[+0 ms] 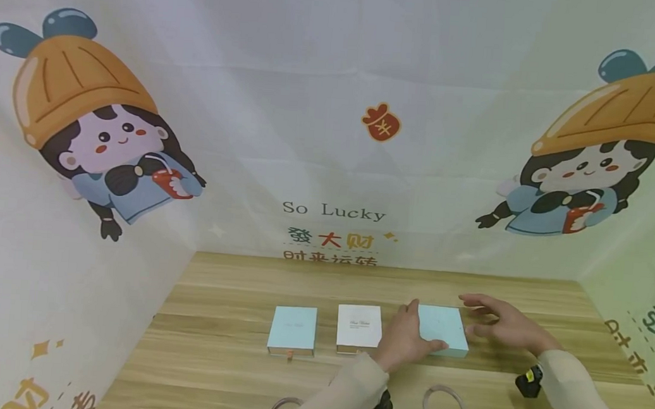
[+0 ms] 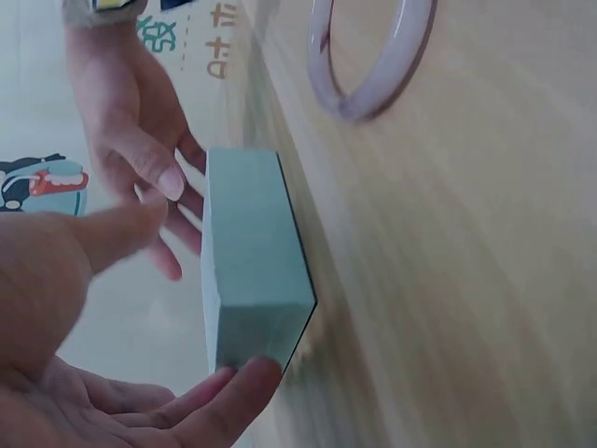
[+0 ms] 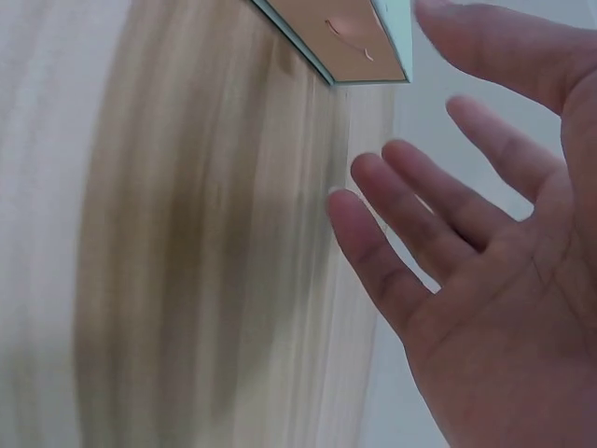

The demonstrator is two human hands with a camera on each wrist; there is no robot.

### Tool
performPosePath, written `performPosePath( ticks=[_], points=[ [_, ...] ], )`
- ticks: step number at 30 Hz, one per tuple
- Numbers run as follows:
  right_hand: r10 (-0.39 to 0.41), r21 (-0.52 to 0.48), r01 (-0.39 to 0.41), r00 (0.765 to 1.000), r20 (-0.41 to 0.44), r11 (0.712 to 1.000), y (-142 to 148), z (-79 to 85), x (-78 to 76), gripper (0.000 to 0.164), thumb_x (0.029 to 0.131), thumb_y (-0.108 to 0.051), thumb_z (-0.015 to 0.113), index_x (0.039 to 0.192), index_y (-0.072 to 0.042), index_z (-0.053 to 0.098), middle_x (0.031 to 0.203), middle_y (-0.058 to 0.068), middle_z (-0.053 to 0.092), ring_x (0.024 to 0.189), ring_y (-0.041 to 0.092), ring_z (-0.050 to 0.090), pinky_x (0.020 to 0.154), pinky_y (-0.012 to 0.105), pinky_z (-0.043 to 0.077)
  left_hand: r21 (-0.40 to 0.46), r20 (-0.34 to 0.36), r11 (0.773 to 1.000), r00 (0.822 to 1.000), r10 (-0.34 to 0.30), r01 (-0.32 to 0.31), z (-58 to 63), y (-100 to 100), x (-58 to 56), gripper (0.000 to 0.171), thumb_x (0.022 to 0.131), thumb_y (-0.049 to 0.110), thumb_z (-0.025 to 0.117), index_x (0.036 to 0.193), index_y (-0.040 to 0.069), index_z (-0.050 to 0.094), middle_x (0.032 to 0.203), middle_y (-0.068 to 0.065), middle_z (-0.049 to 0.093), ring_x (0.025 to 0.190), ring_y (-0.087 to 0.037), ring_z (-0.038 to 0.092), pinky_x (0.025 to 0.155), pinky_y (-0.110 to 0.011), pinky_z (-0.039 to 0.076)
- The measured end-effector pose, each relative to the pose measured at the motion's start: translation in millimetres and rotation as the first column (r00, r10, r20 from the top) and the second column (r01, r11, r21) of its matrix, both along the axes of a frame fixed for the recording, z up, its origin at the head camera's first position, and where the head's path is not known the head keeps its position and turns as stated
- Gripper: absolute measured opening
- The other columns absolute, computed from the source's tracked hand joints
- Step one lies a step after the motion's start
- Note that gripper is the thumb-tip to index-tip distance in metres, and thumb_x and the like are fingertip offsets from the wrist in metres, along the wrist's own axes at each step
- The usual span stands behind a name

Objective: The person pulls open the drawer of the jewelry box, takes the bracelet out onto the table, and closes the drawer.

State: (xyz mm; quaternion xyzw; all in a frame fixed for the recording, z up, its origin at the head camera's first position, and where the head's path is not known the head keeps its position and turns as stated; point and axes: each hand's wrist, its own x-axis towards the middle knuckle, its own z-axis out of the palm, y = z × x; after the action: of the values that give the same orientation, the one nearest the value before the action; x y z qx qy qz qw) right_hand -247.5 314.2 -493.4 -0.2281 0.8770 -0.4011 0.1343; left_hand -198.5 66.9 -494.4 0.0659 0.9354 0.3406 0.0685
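Note:
A light blue drawer box (image 1: 443, 326) lies at the right of the row on the wooden table. My left hand (image 1: 408, 334) is at its left side; in the left wrist view the fingertips (image 2: 256, 373) touch the box's end, and the thumb extends over the top, blurred. Across from it, my right hand (image 1: 504, 323) hovers just beyond the right side with loosely spread fingers, holding nothing. The right wrist view shows the box's copper-coloured drawer end (image 3: 340, 37) with a small loop, near the thumb. A pale pinkish bangle (image 2: 350, 105) lies in front of the box.
Left of my hand sit a white box (image 1: 359, 324) and another light blue box (image 1: 293, 327) with an orange tab. A second bangle (image 1: 273, 408) lies near the front, partly behind my left sleeve (image 1: 342, 396). A printed cloth backdrop (image 1: 335, 180) surrounds the table.

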Motion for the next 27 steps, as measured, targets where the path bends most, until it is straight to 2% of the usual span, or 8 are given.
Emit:
performPosePath(
  ticks=[3,8,11,12,17,24,27],
  points=[
    [0.07,-0.01,-0.07,0.997,0.026,0.997,1.2,-1.2,-7.2,0.07,0.093,-0.022,0.075,0.152,0.001,0.043,0.152,0.033,0.045,0.134,0.056,0.048,0.101,0.059,0.053,0.06,0.024,0.998,1.0,0.019,-0.02,-2.9,-0.5,5.4,0.091,0.085,0.042,0.083,0.153,0.0,0.041,0.15,-0.018,0.053,0.134,-0.032,0.056,0.108,-0.044,0.052],
    [0.124,0.026,-0.126,0.99,0.064,0.992,-1.8,0.4,-13.6,0.073,0.091,-0.023,0.078,0.151,0.003,0.045,0.149,0.031,0.049,0.133,0.053,0.05,0.098,0.049,0.056,0.118,-0.002,0.992,0.999,0.04,-0.04,-7.2,1.3,10.2,0.077,0.085,0.032,0.084,0.143,-0.005,0.05,0.132,-0.02,0.064,0.12,-0.032,0.064,0.099,-0.043,0.056],
    [0.115,0.045,-0.12,0.989,0.094,0.992,-4.4,1.2,-13.8,0.071,0.089,-0.022,0.079,0.149,0.003,0.048,0.143,0.03,0.056,0.129,0.05,0.056,0.097,0.047,0.057,0.12,-0.012,0.992,0.999,0.051,-0.049,-9.1,3.3,10.1,0.073,0.087,0.03,0.082,0.141,-0.009,0.051,0.131,-0.024,0.064,0.119,-0.034,0.065,0.098,-0.043,0.057],
    [0.11,0.042,-0.115,0.988,0.108,0.992,-5.0,1.0,-13.6,0.071,0.089,-0.021,0.079,0.148,0.004,0.048,0.141,0.03,0.058,0.128,0.049,0.058,0.096,0.049,0.057,0.12,-0.016,0.991,0.998,0.054,-0.051,-9.6,3.8,9.7,0.072,0.088,0.029,0.082,0.14,-0.009,0.052,0.13,-0.024,0.065,0.119,-0.034,0.065,0.098,-0.042,0.057],
    [0.094,-0.007,-0.094,0.985,0.143,0.996,-5.5,-2.2,-13.3,0.071,0.088,-0.018,0.081,0.145,0.008,0.049,0.135,0.031,0.061,0.124,0.048,0.061,0.093,0.042,0.059,0.128,-0.041,0.991,0.998,0.052,-0.047,-11.6,3.4,7.3,0.057,0.089,0.025,0.081,0.13,-0.007,0.059,0.114,-0.017,0.069,0.104,-0.024,0.067,0.09,-0.037,0.058],
    [0.033,0.008,-0.034,0.994,0.108,0.999,-7.0,-4.9,-12.5,0.059,0.085,-0.019,0.084,0.133,0.005,0.061,0.124,0.023,0.069,0.115,0.041,0.067,0.093,0.05,0.058,0.189,-0.028,0.981,0.998,0.06,-0.053,-12.1,1.1,1.1,0.035,0.087,0.016,0.081,0.11,-0.006,0.067,0.092,-0.012,0.07,0.074,-0.011,0.057,0.067,-0.025,0.054],
    [-0.012,0.031,0.01,0.996,0.088,0.999,-7.3,-5.9,-10.2,0.052,0.083,-0.02,0.085,0.125,0.004,0.065,0.116,0.018,0.073,0.108,0.034,0.07,0.09,0.048,0.059,0.227,0.007,0.971,0.997,0.075,-0.075,-11.9,0.1,-2.4,0.031,0.086,0.012,0.081,0.109,-0.005,0.069,0.096,-0.013,0.073,0.075,-0.011,0.057,0.067,-0.024,0.053]
  ],
)
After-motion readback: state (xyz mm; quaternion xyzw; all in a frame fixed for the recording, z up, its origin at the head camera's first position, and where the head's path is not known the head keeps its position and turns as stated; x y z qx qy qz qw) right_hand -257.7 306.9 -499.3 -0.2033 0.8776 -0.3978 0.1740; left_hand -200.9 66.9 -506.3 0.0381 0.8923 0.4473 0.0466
